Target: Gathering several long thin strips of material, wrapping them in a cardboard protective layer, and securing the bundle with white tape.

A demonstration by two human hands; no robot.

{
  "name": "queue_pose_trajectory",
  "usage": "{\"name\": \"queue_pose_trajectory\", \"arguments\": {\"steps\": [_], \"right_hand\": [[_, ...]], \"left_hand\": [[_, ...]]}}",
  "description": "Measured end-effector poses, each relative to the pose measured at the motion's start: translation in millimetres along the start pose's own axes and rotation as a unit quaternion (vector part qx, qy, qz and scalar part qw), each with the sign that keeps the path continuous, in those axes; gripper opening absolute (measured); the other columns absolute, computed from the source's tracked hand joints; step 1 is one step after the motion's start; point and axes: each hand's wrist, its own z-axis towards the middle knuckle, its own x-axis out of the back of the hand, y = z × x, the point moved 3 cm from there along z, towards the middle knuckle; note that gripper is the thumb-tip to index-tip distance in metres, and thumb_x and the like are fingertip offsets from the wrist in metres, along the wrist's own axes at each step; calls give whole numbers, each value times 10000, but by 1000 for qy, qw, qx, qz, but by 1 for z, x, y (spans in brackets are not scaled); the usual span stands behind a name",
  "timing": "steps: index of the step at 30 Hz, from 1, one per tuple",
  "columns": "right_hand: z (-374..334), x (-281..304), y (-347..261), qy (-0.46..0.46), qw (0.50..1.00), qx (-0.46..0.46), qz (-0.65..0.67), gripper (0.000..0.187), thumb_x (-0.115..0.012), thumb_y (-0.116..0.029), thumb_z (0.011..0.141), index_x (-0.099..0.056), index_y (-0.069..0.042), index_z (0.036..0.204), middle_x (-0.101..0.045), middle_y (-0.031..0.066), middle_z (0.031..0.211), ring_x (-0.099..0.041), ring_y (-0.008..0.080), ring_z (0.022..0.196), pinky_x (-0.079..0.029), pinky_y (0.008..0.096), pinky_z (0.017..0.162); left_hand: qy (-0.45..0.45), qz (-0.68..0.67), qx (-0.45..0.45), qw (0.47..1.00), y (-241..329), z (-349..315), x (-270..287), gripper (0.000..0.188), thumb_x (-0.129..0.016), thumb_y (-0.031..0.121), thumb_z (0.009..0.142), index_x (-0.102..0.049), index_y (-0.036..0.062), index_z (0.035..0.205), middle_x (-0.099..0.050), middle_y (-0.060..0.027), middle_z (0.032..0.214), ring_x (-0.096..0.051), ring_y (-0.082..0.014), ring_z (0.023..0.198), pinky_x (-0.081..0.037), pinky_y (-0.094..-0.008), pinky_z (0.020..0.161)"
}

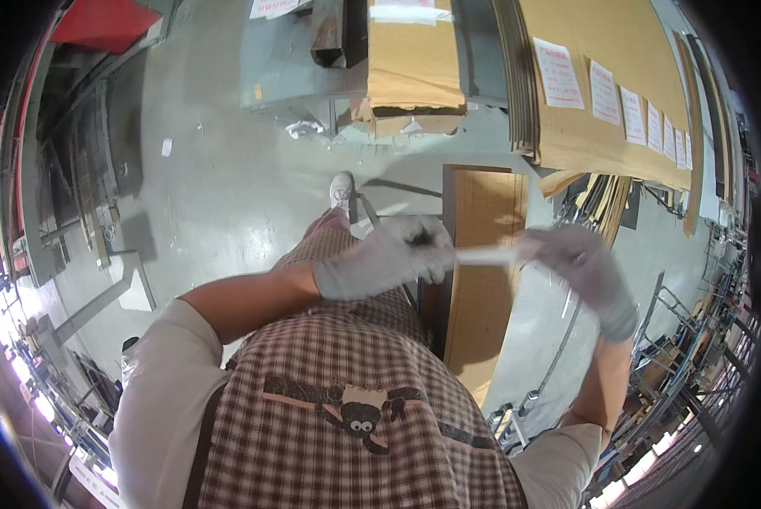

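A narrow white strip (485, 255), smeared by motion, stretches between my two gloved hands in front of my checked apron. My left hand (389, 257), in a pale grey glove with a dark patch, is closed on the strip's left end. At the other end, my right hand (580, 267) grips it with the fingers pressed together; that glove is blurred. Whether the strip is tape or paper I cannot tell. Below it stands a long brown cardboard piece (480, 288) with a dark side edge.
Flat cardboard sheets (605, 51) with a row of white paper labels are stacked at the far right. A cardboard stack (414, 64) and a dark metal tube (328, 38) lie on a grey table (278, 68) ahead. Metal frames (100, 170) line the left; a trolley (673, 339) stands right.
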Motion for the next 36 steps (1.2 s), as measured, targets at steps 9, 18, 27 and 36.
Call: {"name": "queue_pose_trajectory", "arguments": {"steps": [9, 18, 27, 36], "right_hand": [[73, -81, 159, 40, 968, 1, 249, 507, -593, -113, 948, -415, 45, 1396, -527, 130, 1369, -519, 173, 1199, -449, 325, 991], [52, -93, -10, 335, 938, 37, -81, 379, -830, -150, 614, -582, -56, 883, -490, 119, 1088, -450, 335, 1102, -371, 461, 982], [50, -88, 6, 314, 947, 69, 17, 552, -862, -137, 589, -571, -43, 1049, -481, 140, 1161, -456, 362, 1132, -402, 482, 947], [7, 0, -5, 217, 944, 12, -248, 299, -628, -243, 903, -686, -74, 1142, -705, 137, 831, -673, 334, 782, -536, 385, 762]], "left_hand": [[86, 176, -19, 980, -112, 132, 65, 311, -706, 283, 876, -627, 13, 1008, -639, -49, 870, -594, -144, 819, -504, -309, 771], [-116, 234, 43, 964, -113, 133, 86, 364, -625, 334, 907, -706, -6, 1009, -688, -48, 828, -636, -135, 817, -502, -277, 728], [27, 377, -397, 836, 33, 61, 5, 161, -718, 149, 795, -693, 24, 894, -661, -130, 732, -648, -198, 648, -520, -335, 613], [123, 561, -362, 734, 21, 101, -36, 716, -881, 358, 551, -580, 76, 1137, -596, -99, 1178, -587, -286, 1032, -475, -398, 855]]}}
